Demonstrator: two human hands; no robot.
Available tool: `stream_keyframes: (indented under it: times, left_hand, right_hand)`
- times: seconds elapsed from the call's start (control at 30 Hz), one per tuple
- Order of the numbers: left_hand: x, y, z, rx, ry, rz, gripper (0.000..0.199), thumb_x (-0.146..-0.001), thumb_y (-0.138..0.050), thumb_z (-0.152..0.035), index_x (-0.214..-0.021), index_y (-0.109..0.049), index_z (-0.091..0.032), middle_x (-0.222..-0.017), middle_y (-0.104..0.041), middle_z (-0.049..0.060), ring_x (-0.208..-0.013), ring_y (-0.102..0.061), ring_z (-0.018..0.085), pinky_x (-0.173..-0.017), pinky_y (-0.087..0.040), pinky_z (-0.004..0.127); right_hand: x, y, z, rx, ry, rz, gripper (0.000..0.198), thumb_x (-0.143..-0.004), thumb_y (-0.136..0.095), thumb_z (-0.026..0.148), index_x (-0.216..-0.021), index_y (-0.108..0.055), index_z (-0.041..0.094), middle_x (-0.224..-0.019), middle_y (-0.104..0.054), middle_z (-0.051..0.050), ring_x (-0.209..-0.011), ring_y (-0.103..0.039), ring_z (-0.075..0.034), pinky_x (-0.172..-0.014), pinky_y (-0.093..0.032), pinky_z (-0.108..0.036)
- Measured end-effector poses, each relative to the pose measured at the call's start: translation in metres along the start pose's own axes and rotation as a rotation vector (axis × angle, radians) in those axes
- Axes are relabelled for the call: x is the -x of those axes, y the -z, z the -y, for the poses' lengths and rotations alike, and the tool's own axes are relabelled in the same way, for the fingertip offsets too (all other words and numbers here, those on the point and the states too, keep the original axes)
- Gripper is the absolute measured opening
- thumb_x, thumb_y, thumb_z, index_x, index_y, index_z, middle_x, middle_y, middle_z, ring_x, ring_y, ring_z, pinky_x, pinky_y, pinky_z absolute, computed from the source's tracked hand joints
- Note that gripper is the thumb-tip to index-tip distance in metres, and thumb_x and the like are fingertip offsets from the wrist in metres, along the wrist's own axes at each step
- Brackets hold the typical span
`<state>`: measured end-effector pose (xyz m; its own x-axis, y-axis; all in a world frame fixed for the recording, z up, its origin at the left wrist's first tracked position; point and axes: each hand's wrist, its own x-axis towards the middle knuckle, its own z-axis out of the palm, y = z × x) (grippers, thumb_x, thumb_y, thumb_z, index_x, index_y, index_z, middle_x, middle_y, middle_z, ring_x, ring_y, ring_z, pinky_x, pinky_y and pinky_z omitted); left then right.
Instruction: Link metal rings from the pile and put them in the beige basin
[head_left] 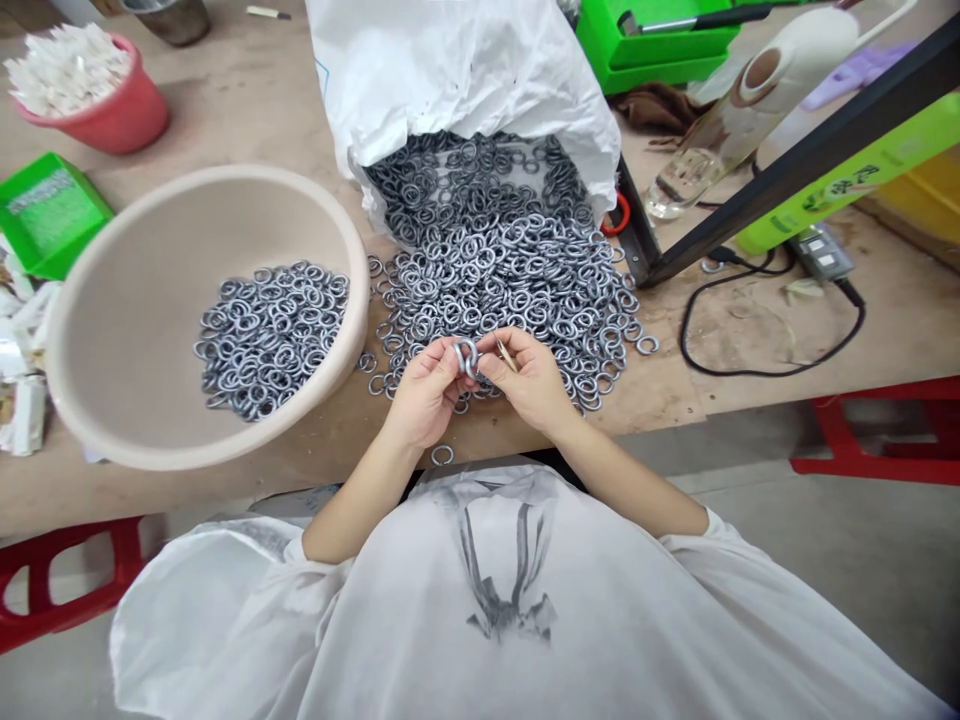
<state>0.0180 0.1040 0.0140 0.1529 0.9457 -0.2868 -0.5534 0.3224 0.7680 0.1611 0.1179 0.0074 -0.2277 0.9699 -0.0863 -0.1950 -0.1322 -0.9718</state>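
My left hand (426,392) pinches a couple of shiny grey rings (466,357) between thumb and fingers. Close beside it, my right hand (531,385) is closed, its thumb and fingertips at the same rings. A thin, pale pointed tool (506,354) sticks out between the right fingers; its kind is too small to tell. Both hands are over the near edge of a heap of loose grey rings (502,280) on the table. One loose ring (442,455) lies by the table's front edge, below the hands.
A large beige basin (120,330) with more rings stands left. Behind the heap lies an open white sack (465,70). At right are a slanted dark bar (795,150), a clear bottle (686,180) and a black cable (750,372). A pink bucket (135,110) stands back left.
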Motion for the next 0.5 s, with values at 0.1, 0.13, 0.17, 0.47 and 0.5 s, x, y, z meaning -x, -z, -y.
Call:
stream_keyframes:
  times: [0.1, 0.13, 0.17, 0.47, 0.5]
  left_hand:
    - [0.000, -0.001, 0.002, 0.019, -0.025, -0.015, 0.039, -0.066, -0.088, -0.043, -0.084, -0.065, -0.018, -0.077, -0.065, -0.002, -0.062, -0.058, 0.007, -0.060, -0.053, 0.019]
    - [0.000, -0.001, 0.002, 0.028, -0.027, -0.019, 0.038, -0.066, -0.088, -0.043, -0.083, -0.065, -0.018, -0.077, -0.065, -0.002, -0.063, -0.058, 0.007, -0.060, -0.053, 0.019]
    - [0.000, -0.001, 0.003, 0.039, -0.025, -0.020, 0.038, -0.065, -0.088, -0.043, -0.083, -0.066, -0.017, -0.077, -0.065, -0.002, -0.063, -0.058, 0.007, -0.061, -0.053, 0.019]
    - [0.007, -0.004, 0.006, 0.036, 0.068, 0.028, 0.041, -0.066, -0.087, -0.044, -0.089, -0.063, -0.019, -0.078, -0.063, -0.003, -0.069, -0.062, 0.008, -0.066, -0.057, 0.021]
    - [0.007, -0.004, 0.007, 0.026, 0.068, 0.025, 0.042, -0.066, -0.087, -0.045, -0.089, -0.063, -0.019, -0.078, -0.063, -0.003, -0.070, -0.062, 0.009, -0.066, -0.058, 0.022]
  right_hand:
    - [0.003, 0.000, -0.001, -0.005, 0.014, 0.003, 0.044, -0.067, -0.083, 0.054, -0.090, -0.062, 0.022, -0.079, -0.064, 0.002, -0.069, -0.059, -0.013, -0.070, -0.052, -0.030]
    - [0.003, 0.000, -0.001, -0.007, 0.023, 0.001, 0.042, -0.068, -0.083, 0.051, -0.089, -0.063, 0.022, -0.079, -0.065, 0.002, -0.070, -0.059, -0.013, -0.072, -0.051, -0.030]
    - [0.004, 0.000, -0.001, -0.003, 0.032, 0.000, 0.039, -0.068, -0.082, 0.049, -0.089, -0.064, 0.021, -0.080, -0.065, 0.002, -0.071, -0.059, -0.013, -0.072, -0.051, -0.030]
    - [0.004, 0.007, 0.012, 0.316, 0.290, -0.071, 0.013, -0.083, -0.071, 0.035, -0.084, -0.071, 0.023, -0.084, -0.067, -0.002, -0.079, -0.060, -0.017, -0.077, -0.049, -0.033]
    - [0.004, 0.008, 0.012, 0.353, 0.326, -0.074, 0.011, -0.084, -0.070, 0.034, -0.084, -0.071, 0.023, -0.085, -0.067, -0.002, -0.081, -0.060, -0.018, -0.079, -0.048, -0.034]
